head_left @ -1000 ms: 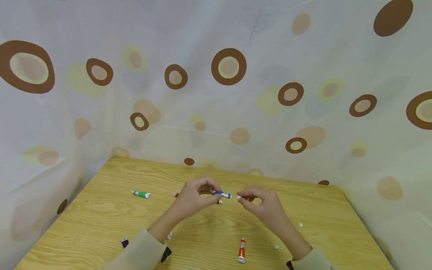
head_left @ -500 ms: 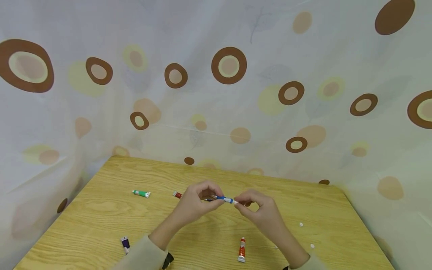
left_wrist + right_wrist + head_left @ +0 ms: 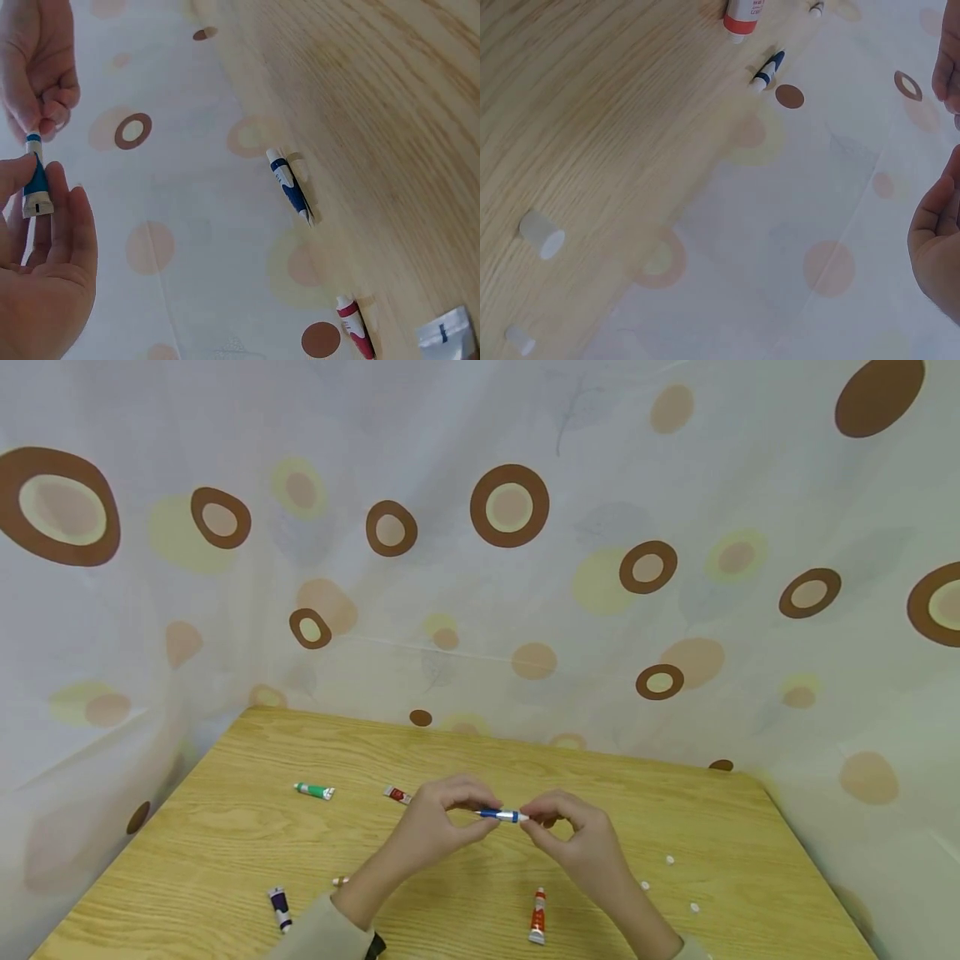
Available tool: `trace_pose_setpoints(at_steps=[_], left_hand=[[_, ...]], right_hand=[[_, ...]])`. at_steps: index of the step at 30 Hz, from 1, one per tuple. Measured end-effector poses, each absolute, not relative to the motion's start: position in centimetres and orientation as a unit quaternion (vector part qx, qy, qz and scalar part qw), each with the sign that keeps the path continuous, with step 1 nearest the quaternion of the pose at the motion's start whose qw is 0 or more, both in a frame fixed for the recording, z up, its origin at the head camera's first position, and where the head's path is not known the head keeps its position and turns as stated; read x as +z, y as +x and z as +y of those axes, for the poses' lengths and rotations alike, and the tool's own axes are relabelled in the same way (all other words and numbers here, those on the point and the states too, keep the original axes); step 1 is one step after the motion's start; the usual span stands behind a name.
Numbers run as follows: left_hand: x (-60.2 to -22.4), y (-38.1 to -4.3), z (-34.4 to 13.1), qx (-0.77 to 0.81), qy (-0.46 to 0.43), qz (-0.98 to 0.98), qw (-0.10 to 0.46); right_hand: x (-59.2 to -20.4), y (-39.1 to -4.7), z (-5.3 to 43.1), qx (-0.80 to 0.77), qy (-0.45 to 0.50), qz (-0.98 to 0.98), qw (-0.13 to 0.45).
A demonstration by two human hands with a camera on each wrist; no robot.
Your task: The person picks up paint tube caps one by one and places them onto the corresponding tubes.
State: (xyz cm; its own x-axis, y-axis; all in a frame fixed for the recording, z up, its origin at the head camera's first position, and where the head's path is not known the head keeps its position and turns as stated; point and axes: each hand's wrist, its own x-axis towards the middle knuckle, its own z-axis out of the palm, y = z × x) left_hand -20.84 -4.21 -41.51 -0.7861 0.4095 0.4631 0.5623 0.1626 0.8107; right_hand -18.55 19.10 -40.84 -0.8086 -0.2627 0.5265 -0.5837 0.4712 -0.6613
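Note:
A small blue-and-silver paint tube (image 3: 501, 816) is pinched above the table between the thumb and fingers of my left hand (image 3: 442, 818). It lies nearly level in the head view, its crimped end (image 3: 37, 208) showing in the left wrist view. At the tube's tip, my right hand (image 3: 581, 839) pinches a white cap (image 3: 523, 817); cap and tip meet, but how far the cap sits on is hidden by the fingers. The right wrist view catches only the edges of both hands and not the tube.
On the wooden table (image 3: 465, 927) lie green (image 3: 314, 791), dark red (image 3: 397, 795), purple (image 3: 280, 908) and orange-red (image 3: 537, 917) tubes. A navy tube (image 3: 289, 187) shows in the left wrist view. Loose white caps (image 3: 694, 908) lie at right. A patterned sheet (image 3: 480, 610) hangs behind.
A second ago the right hand held the white cap apart from the blue tube's tip; now they are together. Both hands have sunk slightly, and the tube has turned more level.

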Motion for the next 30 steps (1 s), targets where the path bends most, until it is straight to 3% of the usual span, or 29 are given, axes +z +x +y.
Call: trace_pose_setpoints(at_steps=[17,24,30], left_hand=[[-40.8,-20.2,-3.77,-0.47,-0.361,-0.791,0.154],[-40.5,-20.0,-3.84,-0.462,-0.371,-0.788,0.169],[-40.54,-20.0,-3.91,-0.458,-0.375,-0.786,0.177]], right_hand=[[-40.68,-18.1,18.88,0.455,0.251,-0.835,0.18],[-40.42,-17.91,18.97,0.47,0.232,-0.839,0.145],[-40.67,-17.87,19.0,0.472,0.253,-0.83,0.153]])
